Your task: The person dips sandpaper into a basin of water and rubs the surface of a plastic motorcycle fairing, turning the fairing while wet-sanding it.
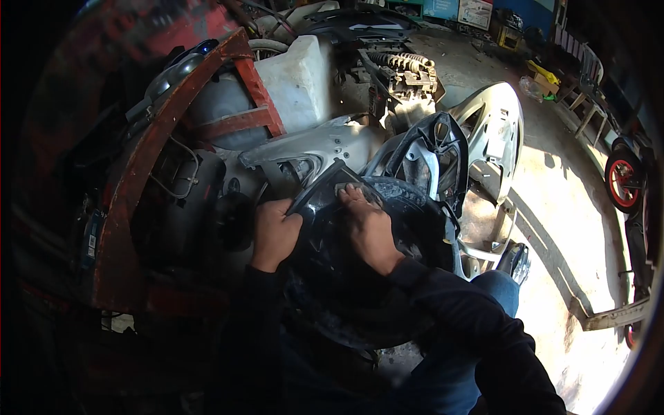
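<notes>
My left hand [275, 234] is closed round the left edge of a dark, angular panel [319, 197], with the thumb on top. On the panel's upper face, near its far corner, my right hand [368, 227] presses down with its fingertips close together. Something small and greyish shows at those fingertips, too unclear to name. Beneath the panel is a wide, round black basin [346, 337] with pale smears, close to my legs.
A rusty red metal frame [149, 162] stands on the left. Grey fairing parts [325, 149] and a pale curved shell [499, 124] lie beyond the basin. Behind them is a dusty engine part [413, 76]. A red-rimmed wheel [624, 181] is at the far right.
</notes>
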Available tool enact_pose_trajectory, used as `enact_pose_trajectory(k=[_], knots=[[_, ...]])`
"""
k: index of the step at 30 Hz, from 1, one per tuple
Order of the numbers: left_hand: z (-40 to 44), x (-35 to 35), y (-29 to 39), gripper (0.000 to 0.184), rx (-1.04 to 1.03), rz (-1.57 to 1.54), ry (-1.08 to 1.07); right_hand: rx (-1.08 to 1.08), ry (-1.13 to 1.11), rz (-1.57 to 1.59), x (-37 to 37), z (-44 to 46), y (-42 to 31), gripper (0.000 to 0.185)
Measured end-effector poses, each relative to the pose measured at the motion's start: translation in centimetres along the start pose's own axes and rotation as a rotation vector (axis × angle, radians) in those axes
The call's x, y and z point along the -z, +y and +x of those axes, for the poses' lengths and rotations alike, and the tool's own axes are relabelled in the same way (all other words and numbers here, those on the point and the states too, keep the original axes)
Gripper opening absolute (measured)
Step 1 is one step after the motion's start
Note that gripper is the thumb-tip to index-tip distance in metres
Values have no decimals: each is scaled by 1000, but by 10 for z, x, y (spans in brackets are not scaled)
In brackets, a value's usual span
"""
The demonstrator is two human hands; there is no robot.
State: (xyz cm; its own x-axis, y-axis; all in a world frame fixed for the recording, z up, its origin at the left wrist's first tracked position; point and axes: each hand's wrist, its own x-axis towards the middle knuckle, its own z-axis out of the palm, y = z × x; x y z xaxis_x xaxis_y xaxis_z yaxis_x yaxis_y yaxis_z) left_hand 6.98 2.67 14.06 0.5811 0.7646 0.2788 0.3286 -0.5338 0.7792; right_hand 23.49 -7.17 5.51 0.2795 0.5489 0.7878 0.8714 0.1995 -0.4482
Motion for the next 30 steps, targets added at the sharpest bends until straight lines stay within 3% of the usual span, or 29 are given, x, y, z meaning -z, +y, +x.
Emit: enact_pose_trajectory(k=[1, 3, 4, 5, 7, 9, 11, 12, 13, 15, 16, 17, 19, 20, 21, 23, 25, 29, 30], knots=[[1, -2, 0, 11, -5, -5, -6, -2, 2, -8, 8, 3, 8, 44], [-1, -4, 0, 11, 8, 29, -6, -916, -540, 43, 25, 11, 23, 41], [-2, -7, 0, 11, -24, 46, 19, -931, -574, -30, 22, 13, 25, 38], [-1, -10, 0, 11, -55, 66, 42, -925, -566, -27, 18, 11, 16, 38], [-1, -8, 1, 11, -12, 75, 25, -73, -35, -64, 5, -2, -10, 26], [0, -6, 6, 11, 4, 38, -1, -40, 43, -5, 9, 3, -4, 24], [-2, -8, 8, 11, 8, 26, 0, -838, -525, -84, 25, 24, 18, 29], [-3, -11, 7, 11, -21, 54, 9, -929, -539, 23, 31, 31, 15, 35], [0, -12, 6, 11, -52, 83, 19, -920, -533, 24, 21, 27, 12, 35], [1, -12, 7, 11, -14, 80, 8, -157, -44, -1, -2, 1, -3, 26], [2, -13, 4, 10, -19, 82, 10, -71, 59, 20, -3, 2, -2, 27], [2, -12, 4, 10, -26, 86, 16, -70, 61, 22, -2, 3, 12, 27], [0, -14, 8, 10, -33, 126, 22, -589, -326, -65, 7, 16, 38, 29], [2, -15, 10, 10, -41, 165, 23, -650, -440, -127, 8, 20, 35, 32], [5, -15, 9, 10, -47, 166, 25, -386, -196, -115, 1, 13, 19, 30], [3, -16, 7, 10, -66, 153, 17, -41, 17, -57, 2, 10, 0, 29], [1, -16, 14, 10, -70, 130, 27, -409, -218, -70, 15, 11, 12, 33], [7, -18, 17, 10, -57, 128, 5, -212, -89, -93, 5, 13, 0, 29], [5, -17, 15, 10, -52, 134, -5, -61, 15, -26, 6, 13, -13, 25]])
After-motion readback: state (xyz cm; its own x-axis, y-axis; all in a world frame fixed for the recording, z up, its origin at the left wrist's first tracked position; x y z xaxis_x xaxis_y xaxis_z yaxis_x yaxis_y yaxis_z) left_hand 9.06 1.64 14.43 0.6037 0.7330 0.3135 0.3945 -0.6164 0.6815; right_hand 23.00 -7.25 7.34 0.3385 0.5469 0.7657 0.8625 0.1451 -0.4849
